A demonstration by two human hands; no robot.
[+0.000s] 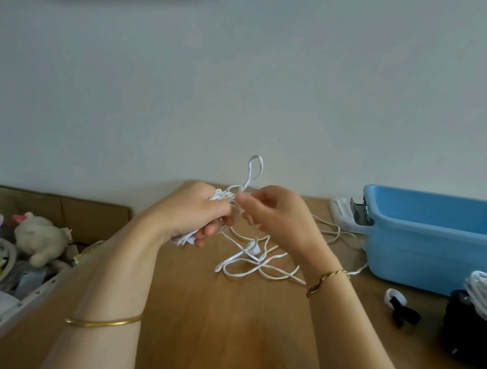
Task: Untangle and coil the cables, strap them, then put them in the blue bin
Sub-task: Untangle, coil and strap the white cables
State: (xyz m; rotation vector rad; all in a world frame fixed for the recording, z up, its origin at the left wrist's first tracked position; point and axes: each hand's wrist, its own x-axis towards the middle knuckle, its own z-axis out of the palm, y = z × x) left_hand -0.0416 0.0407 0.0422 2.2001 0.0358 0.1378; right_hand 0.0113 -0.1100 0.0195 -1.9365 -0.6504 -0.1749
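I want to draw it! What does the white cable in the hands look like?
The white cable is thin, flat and plastic-looking. The left hand grips a bundle of its coiled turns; the right hand pinches a strand beside that. One loop sticks up above the hands. The rest lies loose and crossed on the wooden table, trailing toward the blue bin.

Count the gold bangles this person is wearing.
2. The left-arm bangle sits mid-forearm, low in view; the right-wrist bangle sits higher, at the wrist. None seems hidden.
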